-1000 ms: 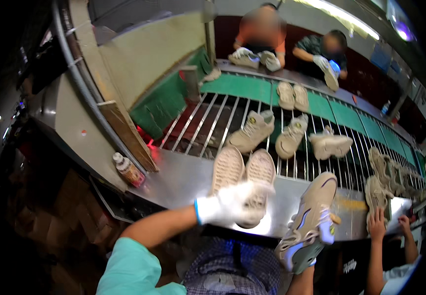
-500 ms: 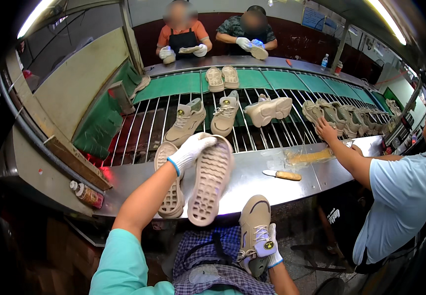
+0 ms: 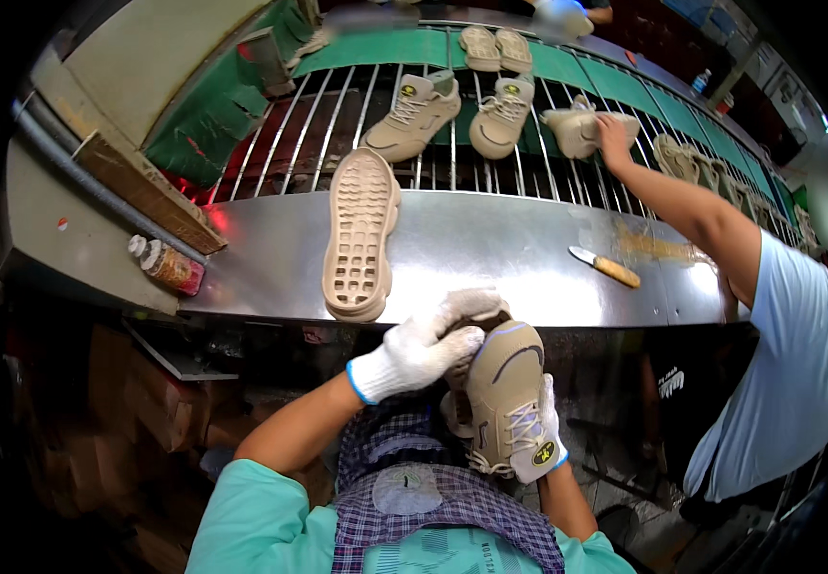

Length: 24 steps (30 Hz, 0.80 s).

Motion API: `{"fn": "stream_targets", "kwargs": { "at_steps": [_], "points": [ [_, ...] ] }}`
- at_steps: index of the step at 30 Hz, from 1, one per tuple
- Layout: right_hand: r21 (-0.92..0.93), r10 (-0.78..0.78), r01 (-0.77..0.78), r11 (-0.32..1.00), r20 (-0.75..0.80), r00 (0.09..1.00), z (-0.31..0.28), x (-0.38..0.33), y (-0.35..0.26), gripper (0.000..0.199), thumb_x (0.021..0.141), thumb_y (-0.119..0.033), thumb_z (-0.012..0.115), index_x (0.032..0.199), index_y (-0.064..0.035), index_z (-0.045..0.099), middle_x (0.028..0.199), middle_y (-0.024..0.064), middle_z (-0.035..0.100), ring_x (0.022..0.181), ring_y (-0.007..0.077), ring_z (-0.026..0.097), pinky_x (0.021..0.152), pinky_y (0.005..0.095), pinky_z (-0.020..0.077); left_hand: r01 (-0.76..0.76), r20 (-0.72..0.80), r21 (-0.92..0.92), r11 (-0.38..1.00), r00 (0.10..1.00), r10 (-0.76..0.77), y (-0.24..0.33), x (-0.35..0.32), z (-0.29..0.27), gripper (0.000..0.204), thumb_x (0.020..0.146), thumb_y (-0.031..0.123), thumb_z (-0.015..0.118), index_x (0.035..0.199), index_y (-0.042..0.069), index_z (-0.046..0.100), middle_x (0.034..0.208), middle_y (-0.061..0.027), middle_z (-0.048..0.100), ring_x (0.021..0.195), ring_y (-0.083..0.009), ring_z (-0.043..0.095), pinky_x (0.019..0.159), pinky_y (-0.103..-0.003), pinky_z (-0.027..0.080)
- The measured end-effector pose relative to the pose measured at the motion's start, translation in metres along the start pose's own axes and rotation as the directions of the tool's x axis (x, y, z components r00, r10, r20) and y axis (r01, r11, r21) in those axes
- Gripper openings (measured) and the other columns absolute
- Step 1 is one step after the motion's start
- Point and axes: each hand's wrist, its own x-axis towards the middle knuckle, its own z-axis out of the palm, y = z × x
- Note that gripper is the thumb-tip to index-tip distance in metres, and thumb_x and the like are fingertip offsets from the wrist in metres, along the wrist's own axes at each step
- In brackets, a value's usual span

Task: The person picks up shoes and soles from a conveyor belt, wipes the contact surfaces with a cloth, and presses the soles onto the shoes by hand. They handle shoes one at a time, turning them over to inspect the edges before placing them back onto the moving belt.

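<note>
A beige lace-up shoe point(image 3: 508, 392) is held in front of my apron, toe toward the bench. My right hand point(image 3: 552, 421), in a white glove, grips it from its right side; most of those fingers are hidden behind it. My gloved left hand point(image 3: 424, 346) is closed on a beige shoe sole point(image 3: 459, 378) against the shoe's left side near the toe. Glove and shoe cover most of that sole, so I cannot tell how well the two line up. Another sole point(image 3: 360, 234) lies tread cavities up on the metal bench ahead of my left hand.
On the steel bench edge point(image 3: 490, 249) lies a wooden-handled knife point(image 3: 605, 267). A bottle point(image 3: 167, 265) stands at the left. Beige shoes point(image 3: 414, 117) and a pair of soles point(image 3: 496, 50) sit on the rod conveyor point(image 3: 337, 129). At right, a co-worker's arm point(image 3: 691, 196) reaches across to a shoe point(image 3: 575, 131).
My left hand has brought its sole down and right, against the shoe. The co-worker's hand has moved from the shoe row to a nearer single shoe. My view has tilted down.
</note>
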Motion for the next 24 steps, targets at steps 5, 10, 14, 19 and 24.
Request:
{"fn": "stream_targets", "kwargs": {
  "at_steps": [5, 10, 14, 19, 24],
  "points": [
    [0.105, -0.013, 0.000, 0.995, 0.126, 0.992, -0.010, 0.000, 0.011, 0.085, 0.111, -0.068, 0.035, 0.164, -0.0022, 0.037, 0.159, 0.0226, 0.052, 0.137, 0.0367, 0.061, 0.113, 0.0524, 0.0538, -0.060, 0.111, 0.271, 0.961, 0.993, 0.031, 0.016, 0.009, 0.000, 0.088, 0.083, 0.031, 0.093, 0.154, -0.001, 0.052, 0.155, -0.0206, 0.054, 0.143, -0.0312, 0.055, 0.122, -0.044, 0.043],
    [0.109, 0.008, -0.023, 0.994, 0.136, 0.991, -0.018, 0.004, 0.009, 0.081, 0.112, -0.065, 0.036, 0.165, -0.0039, 0.036, 0.159, 0.0212, 0.051, 0.138, 0.0359, 0.060, 0.114, 0.0509, 0.0538, -0.060, 0.177, 0.366, 0.929, 0.984, -0.007, 0.020, 0.014, 0.002, 0.102, 0.075, 0.039, 0.099, 0.156, -0.001, 0.049, 0.160, -0.0226, 0.048, 0.147, -0.0343, 0.050, 0.124, -0.046, 0.041],
    [0.060, -0.015, 0.010, 0.998, 0.080, 0.997, -0.012, 0.003, 0.005, 0.078, 0.113, -0.062, 0.036, 0.164, -0.0030, 0.037, 0.159, 0.0214, 0.051, 0.138, 0.0354, 0.060, 0.113, 0.0502, 0.0542, -0.065, 0.141, 0.292, 0.954, 0.990, 0.025, 0.019, 0.014, 0.008, 0.094, 0.078, 0.036, 0.097, 0.153, 0.002, 0.054, 0.153, -0.0213, 0.053, 0.144, -0.0345, 0.054, 0.121, -0.047, 0.044],
    [0.032, -0.045, 0.044, 0.999, 0.047, 0.998, 0.000, 0.005, 0.002, 0.075, 0.115, -0.058, 0.036, 0.163, -0.0010, 0.038, 0.157, 0.0221, 0.053, 0.136, 0.0339, 0.062, 0.112, 0.0483, 0.0558, -0.062, 0.163, 0.364, 0.929, 0.987, 0.002, 0.015, 0.012, 0.000, 0.103, 0.074, 0.037, 0.101, 0.154, -0.003, 0.050, 0.160, -0.0218, 0.048, 0.147, -0.0334, 0.050, 0.123, -0.046, 0.041],
    [-0.097, -0.079, 0.091, 0.991, 0.118, 0.990, -0.028, 0.020, 0.013, 0.084, 0.111, -0.068, 0.033, 0.165, -0.0036, 0.034, 0.158, 0.0240, 0.050, 0.138, 0.0379, 0.060, 0.112, 0.0527, 0.0561, 0.107, 0.112, 0.229, 0.968, 0.984, -0.135, 0.019, 0.014, 0.007, 0.099, 0.075, 0.035, 0.100, 0.152, -0.003, 0.053, 0.154, -0.0207, 0.056, 0.142, -0.0323, 0.056, 0.120, -0.044, 0.045]
  ]
}}
